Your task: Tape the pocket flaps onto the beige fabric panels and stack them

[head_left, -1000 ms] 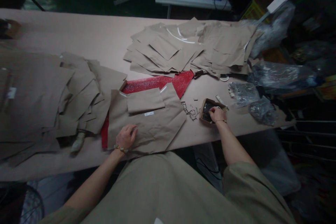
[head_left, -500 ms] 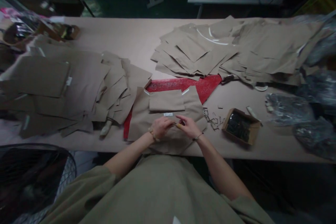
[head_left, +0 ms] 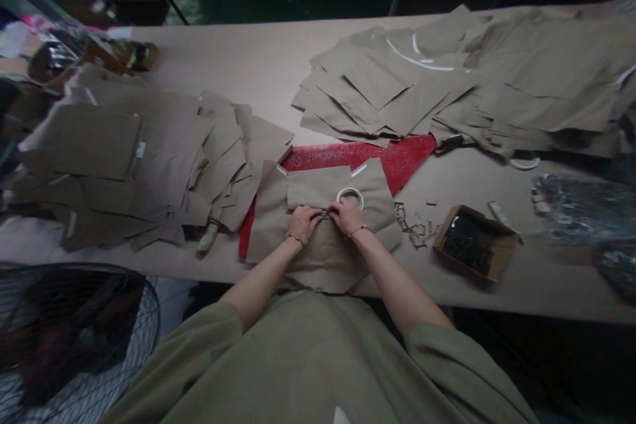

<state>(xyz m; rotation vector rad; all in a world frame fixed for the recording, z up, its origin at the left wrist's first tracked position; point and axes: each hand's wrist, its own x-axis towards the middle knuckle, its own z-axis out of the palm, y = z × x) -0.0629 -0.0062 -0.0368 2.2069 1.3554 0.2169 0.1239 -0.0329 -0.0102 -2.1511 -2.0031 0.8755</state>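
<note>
A tan cut fabric panel (head_left: 318,255) lies in front of me with a folded flap (head_left: 318,185) across its upper middle. Just below the flap's edge, a small dark piece with light marks (head_left: 324,214) lies between my fingertips; its kind is too small to tell. My left hand (head_left: 303,222) pinches its left end. My right hand (head_left: 347,216) is closed at its right end, fingertips on the piece. A white ring like a tape roll (head_left: 350,197) sits right behind my right hand; whether it touches the fingers I cannot tell. Red material (head_left: 322,158) shows beneath the panel.
Stacks of tan fabric pieces lie at left (head_left: 99,139) and back right (head_left: 387,86). Small metal rings and bars (head_left: 415,228) are scattered near an open cardboard box (head_left: 504,255) of dark parts. A plastic bag (head_left: 581,205) lies right; a wire basket (head_left: 149,318) stands lower left.
Both hands have moved up to the edge of the flap, with the small piece now down near the fabric. The white ring has appeared by my right hand. The view has shifted slightly.
</note>
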